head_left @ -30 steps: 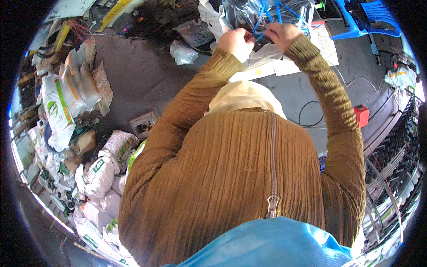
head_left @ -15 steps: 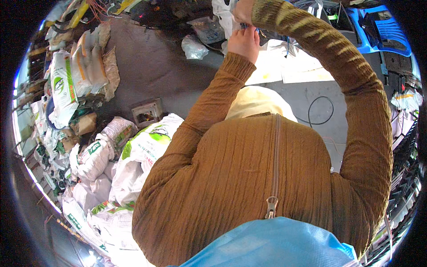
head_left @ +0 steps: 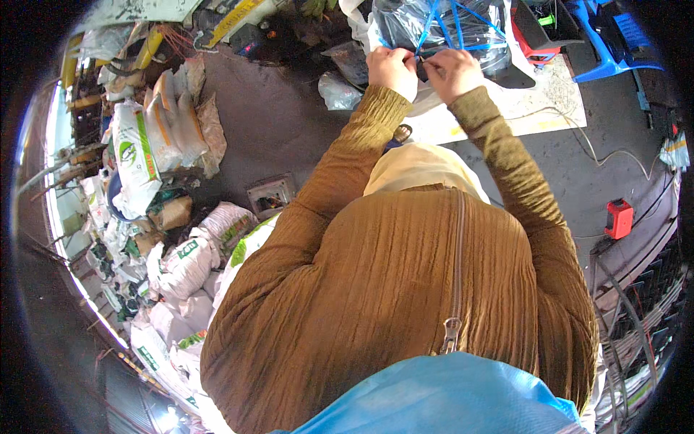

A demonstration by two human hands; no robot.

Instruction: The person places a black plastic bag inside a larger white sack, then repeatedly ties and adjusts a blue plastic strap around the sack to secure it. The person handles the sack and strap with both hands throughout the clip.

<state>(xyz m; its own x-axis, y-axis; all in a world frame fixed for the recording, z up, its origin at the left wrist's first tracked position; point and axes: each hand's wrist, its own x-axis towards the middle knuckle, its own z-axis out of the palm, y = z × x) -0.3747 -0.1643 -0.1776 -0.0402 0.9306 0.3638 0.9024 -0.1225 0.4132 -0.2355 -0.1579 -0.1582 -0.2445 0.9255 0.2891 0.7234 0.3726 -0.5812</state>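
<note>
At the top of the head view, a black plastic-wrapped bundle point(head_left: 400, 25) is bound with blue cord point(head_left: 460, 29) running in several directions. My left hand point(head_left: 392, 73) is closed at the near edge of the bundle, fingers curled around the cord. Just to its right, my right hand point(head_left: 455, 74) pinches the cord between thumb and fingers. The two hands almost meet where the cord strands come together; the small end between the fingertips is partly hidden. White plastic point(head_left: 354, 20) lies along the left side of the bundle.
Stuffed white sacks point(head_left: 181, 260) pile up on the left. A white board point(head_left: 553, 90) lies under the bundle. Blue plastic chair parts point(head_left: 603, 69) stand at the upper right, a red box point(head_left: 619, 219) below them. A thin cable point(head_left: 596, 155) crosses the floor.
My right hand has come back from far across the top and is now beside my left. The view has shifted, bringing the corded bundle and the red box into sight.
</note>
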